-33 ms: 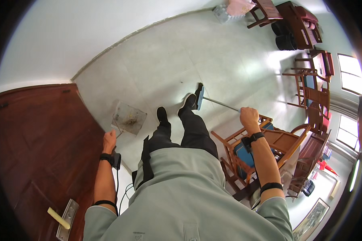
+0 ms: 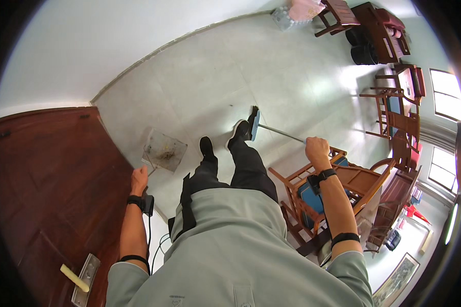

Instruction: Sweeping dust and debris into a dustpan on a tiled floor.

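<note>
My left hand (image 2: pixel 139 179) is closed on the handle of a clear dustpan (image 2: pixel 164 150) that rests on the pale tiled floor (image 2: pixel 225 71), with dust and debris inside it. My right hand (image 2: pixel 317 151) grips the thin metal handle of a broom. Its blue head (image 2: pixel 254 124) sits on the floor just beyond my right shoe (image 2: pixel 237 133). My left shoe (image 2: pixel 206 146) stands between the dustpan and the broom head. Both wrists wear black bands.
A dark wooden door (image 2: pixel 51 179) with a metal handle plate (image 2: pixel 84 279) stands at my left. A wooden armchair with a blue cushion (image 2: pixel 312 199) is close by my right leg. More wooden chairs and tables (image 2: pixel 394 102) line the right side, below windows.
</note>
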### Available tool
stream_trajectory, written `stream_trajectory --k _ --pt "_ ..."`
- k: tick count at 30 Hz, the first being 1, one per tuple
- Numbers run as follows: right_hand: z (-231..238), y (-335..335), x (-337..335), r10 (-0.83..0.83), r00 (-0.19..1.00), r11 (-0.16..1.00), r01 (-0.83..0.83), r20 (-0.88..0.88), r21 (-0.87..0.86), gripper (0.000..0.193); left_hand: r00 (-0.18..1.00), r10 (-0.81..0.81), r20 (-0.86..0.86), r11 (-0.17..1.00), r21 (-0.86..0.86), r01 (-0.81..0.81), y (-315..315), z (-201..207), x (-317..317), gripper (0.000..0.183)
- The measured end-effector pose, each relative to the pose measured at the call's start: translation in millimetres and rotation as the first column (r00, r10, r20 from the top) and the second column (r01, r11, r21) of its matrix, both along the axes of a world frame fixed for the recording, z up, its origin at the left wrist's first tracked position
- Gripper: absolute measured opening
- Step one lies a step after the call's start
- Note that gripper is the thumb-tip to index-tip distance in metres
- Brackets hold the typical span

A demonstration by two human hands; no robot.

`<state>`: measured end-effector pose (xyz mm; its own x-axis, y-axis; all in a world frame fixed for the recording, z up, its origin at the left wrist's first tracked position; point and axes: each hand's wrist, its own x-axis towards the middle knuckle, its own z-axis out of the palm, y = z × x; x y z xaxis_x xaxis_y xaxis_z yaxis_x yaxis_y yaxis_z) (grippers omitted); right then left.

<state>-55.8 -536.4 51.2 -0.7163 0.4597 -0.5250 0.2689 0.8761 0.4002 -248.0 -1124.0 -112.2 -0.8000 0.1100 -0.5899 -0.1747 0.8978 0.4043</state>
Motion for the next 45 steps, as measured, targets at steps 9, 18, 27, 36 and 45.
stream_trajectory --k 9,18,27,36,45 --pt "59.5 44.1 40.9 -0.045 0.999 0.999 0.045 -0.002 -0.020 0.015 0.998 0.055 -0.009 0.998 0.020 -0.055 17.8 -16.8 -16.6 0.048" --pt "132.3 50.0 95.7 -0.254 0.967 0.960 0.255 -0.021 0.114 0.024 0.999 0.022 -0.027 0.992 0.128 -0.018 55.6 -15.7 -34.2 0.046" --pt "64.7 -0.8 188.7 -0.996 -0.024 -0.074 0.771 0.087 -0.633 0.030 0.992 -0.119 -0.040 0.987 0.106 0.123 67.4 -9.1 -36.1 0.043" --pt "7.1 -50.0 187.8 -0.881 -0.316 -0.465 0.453 0.351 -0.760 0.024 0.990 -0.144 -0.015 0.989 0.026 0.144 59.9 3.2 -31.4 0.045" --pt "-26.3 -63.4 162.2 -0.884 -0.298 -0.465 0.480 0.360 -0.744 0.027 0.998 -0.064 -0.026 0.998 0.007 0.064 50.5 11.2 -11.2 0.043"
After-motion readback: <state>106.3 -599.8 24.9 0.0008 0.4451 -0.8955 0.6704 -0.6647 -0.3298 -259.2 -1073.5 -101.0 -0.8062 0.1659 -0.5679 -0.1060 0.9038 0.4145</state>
